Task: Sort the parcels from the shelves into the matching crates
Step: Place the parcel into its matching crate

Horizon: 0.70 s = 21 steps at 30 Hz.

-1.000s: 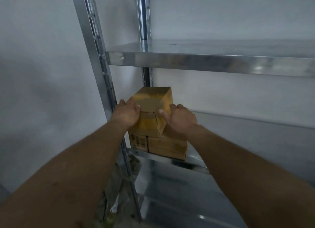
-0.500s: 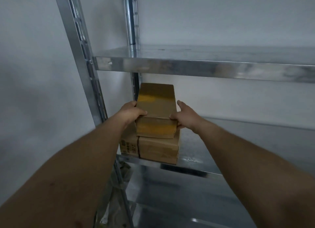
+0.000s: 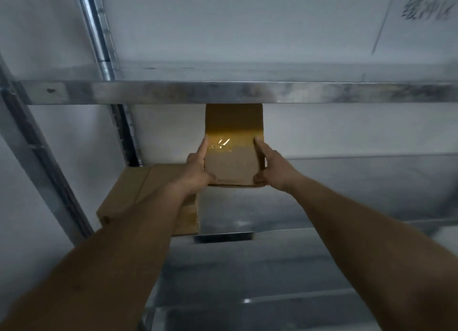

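The parcel [image 3: 234, 147], a flat rectangular cardboard box, was held in the air between the two shelves, near the middle of the view. Its top edge was hidden behind the front lip of the upper shelf [image 3: 173, 93]. The card was matte brown, crossed by a band of glossy yellow tape that caught a glint of light.

The left hand [image 3: 197, 173] gripped its 9 o'clock side and the right hand [image 3: 273, 171] its 3 o'clock side. Each index finger lay straight up an edge, and each thumb pinched a bottom corner of the near face. The other fingers were hidden behind the card.

At the parcel's 8 o'clock, plain brown boxes [image 3: 133, 194] sat on the lower shelf [image 3: 334, 194], beside a slotted post [image 3: 98, 31]. Both shelves were dull, smudged sheet metal. At 1 o'clock a pale sheet [image 3: 421, 33] with blurred handwriting hung on the wall.
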Each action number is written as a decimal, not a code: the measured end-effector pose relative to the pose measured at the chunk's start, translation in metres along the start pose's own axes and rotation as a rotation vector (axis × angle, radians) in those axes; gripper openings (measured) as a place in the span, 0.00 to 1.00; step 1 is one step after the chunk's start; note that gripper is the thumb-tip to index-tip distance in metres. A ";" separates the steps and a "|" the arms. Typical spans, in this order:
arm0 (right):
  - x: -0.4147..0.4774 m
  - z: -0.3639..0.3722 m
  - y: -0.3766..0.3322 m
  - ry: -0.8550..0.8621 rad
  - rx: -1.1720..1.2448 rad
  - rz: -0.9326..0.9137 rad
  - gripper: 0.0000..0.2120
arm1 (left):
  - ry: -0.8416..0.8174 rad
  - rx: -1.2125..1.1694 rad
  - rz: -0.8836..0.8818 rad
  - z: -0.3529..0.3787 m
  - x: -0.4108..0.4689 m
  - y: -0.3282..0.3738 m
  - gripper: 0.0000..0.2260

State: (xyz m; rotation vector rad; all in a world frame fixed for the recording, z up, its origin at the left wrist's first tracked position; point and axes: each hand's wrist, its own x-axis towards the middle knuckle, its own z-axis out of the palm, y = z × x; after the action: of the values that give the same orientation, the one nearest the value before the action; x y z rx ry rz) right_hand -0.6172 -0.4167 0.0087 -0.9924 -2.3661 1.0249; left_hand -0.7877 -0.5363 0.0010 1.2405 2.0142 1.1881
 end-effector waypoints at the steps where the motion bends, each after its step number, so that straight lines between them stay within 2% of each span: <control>1: -0.007 -0.008 0.008 0.023 -0.032 0.012 0.49 | -0.021 0.013 0.008 0.012 0.002 0.000 0.49; 6: -0.044 -0.034 0.052 0.135 -0.074 0.126 0.49 | -0.176 0.035 0.058 0.071 0.008 0.007 0.50; 9: -0.065 -0.046 0.084 0.187 -0.084 0.150 0.48 | -0.227 0.022 0.070 0.106 0.013 0.013 0.54; 11: -0.080 -0.057 0.103 0.210 -0.045 0.162 0.47 | -0.256 0.033 0.082 0.129 0.012 0.022 0.57; 13: -0.092 -0.071 0.120 0.252 0.032 0.180 0.48 | -0.281 0.060 0.087 0.152 0.010 0.032 0.56; 17: -0.116 -0.111 0.151 0.369 0.183 0.299 0.46 | -0.322 0.064 0.087 0.200 0.009 0.056 0.44; 19: -0.133 -0.134 0.169 0.379 0.226 0.343 0.36 | -0.348 0.032 0.068 0.228 0.010 0.073 0.37; 21: -0.151 -0.156 0.188 0.406 0.296 0.406 0.26 | -0.383 0.014 0.033 0.256 0.008 0.095 0.24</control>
State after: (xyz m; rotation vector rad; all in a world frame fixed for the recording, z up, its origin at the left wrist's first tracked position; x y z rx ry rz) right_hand -0.3396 -0.3606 -0.0369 -1.4355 -1.6691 1.1402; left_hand -0.5547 -0.4026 -0.0451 1.3922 1.7272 0.8715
